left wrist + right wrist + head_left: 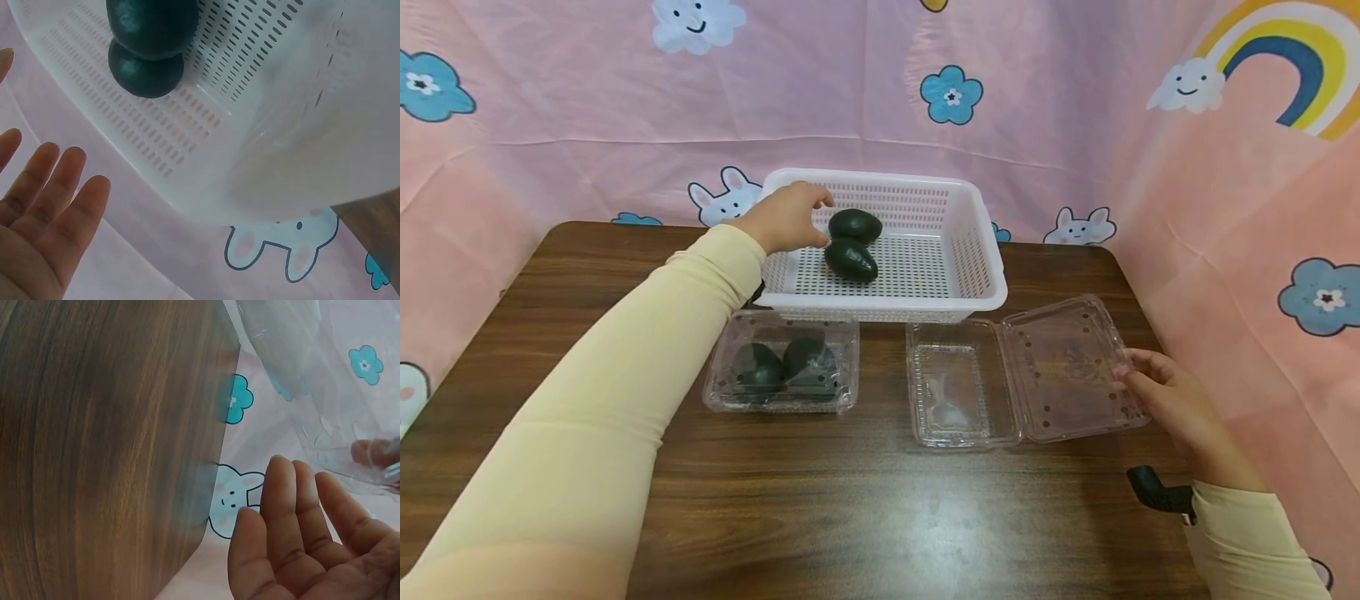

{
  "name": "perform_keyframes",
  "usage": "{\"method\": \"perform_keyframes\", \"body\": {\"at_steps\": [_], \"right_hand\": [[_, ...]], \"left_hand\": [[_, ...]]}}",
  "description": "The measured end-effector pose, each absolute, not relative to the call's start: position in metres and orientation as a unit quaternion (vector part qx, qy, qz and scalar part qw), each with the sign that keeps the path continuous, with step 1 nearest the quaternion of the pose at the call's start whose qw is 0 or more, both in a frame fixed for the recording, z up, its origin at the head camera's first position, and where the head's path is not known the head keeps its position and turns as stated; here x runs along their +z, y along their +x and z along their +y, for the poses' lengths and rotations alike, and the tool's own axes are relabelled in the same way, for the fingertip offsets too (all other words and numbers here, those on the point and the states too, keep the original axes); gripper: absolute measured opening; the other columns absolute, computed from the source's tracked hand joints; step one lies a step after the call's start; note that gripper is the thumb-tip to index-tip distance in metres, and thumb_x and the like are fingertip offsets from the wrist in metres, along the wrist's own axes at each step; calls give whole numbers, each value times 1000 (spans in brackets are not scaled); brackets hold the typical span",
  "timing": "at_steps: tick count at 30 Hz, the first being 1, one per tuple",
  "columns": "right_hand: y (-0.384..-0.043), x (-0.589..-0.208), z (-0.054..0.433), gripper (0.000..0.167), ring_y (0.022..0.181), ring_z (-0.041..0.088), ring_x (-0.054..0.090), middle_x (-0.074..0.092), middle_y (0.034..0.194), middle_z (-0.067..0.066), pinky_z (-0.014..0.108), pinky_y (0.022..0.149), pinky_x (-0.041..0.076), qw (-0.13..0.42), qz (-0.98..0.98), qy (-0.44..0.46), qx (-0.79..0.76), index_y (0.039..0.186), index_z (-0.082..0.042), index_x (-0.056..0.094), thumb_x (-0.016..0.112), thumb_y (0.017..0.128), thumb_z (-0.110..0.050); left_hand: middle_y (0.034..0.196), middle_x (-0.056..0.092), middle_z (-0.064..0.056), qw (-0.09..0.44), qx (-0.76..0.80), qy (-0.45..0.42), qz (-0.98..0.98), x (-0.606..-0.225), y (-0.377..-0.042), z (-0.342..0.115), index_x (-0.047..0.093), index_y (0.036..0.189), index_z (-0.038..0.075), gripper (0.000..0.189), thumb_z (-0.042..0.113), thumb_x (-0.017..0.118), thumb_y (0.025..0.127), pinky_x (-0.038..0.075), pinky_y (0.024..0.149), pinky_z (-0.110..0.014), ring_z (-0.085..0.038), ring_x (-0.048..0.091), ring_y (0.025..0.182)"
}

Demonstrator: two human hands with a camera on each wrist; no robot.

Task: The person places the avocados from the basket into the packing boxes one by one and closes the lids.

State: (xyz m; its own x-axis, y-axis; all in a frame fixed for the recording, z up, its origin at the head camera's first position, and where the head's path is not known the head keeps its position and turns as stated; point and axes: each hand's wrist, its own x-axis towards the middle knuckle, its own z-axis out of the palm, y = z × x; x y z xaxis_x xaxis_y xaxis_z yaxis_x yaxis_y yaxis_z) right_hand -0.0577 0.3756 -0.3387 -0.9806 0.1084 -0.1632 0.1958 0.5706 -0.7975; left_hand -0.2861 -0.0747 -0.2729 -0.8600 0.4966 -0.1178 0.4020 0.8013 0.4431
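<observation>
1. Head view: I see the left hand (788, 218) over the left side of the white plastic basket (887, 305), thumb and fingers parted around nothing. Two avocados lie in the basket, the rear avocado (854, 226) and the front avocado (851, 262), seemingly touching. Closing on one could, I judge, nudge the other, and the smooth, rounded skin could slip from a shallow pinch. The right hand (1183, 412) pinches the outer edge of the clear clamshell lid (1067, 367), folded out beside its open tray (996, 375). A pull there might drag the tray across the wooden table (737, 500), since I see no avocado weighing it down. Beside it, the closed clamshell (844, 392) holds dark fruit; a low left forearm might bump it.

2. Left wrist view: I find the fingers fairly straight, tips slightly spread and clear of both avocados; I cannot make out the thumb for certain. The basket wall rises near them, so a low sideways reach could catch the rim and tip the basket.

3. Right wrist view: four digits extend, tips near one another, while another shows behind the clear plastic; I cannot tell how firm the pinch is. Thin, springy plastic could slip free or crease if gripped only at its edge.
</observation>
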Motion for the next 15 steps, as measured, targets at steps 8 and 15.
{"method": "perform_keyframes", "body": {"at_steps": [8, 15], "right_hand": [[-58, -339, 378, 56, 85, -11, 57, 53, 96, -29, 13, 70, 49, 47, 886, 86, -454, 141, 11, 33, 50, 101, -25], [-59, -339, 379, 58, 85, -13, 56, 53, 104, -21, 13, 70, 48, 63, 894, 90, -434, 143, 9, 32, 49, 102, -28]], "left_hand": [[139, 45, -26, 117, 200, 243, 942, -280, -295, -69, 43, 139, -3, 59, 11, 67, 87, 37, 104, -50, -39, 43, 128], [137, 47, -25, 109, 188, 246, 944, -284, -302, -66, 45, 138, -3, 58, 9, 67, 86, 36, 106, -49, -39, 44, 127]]}}
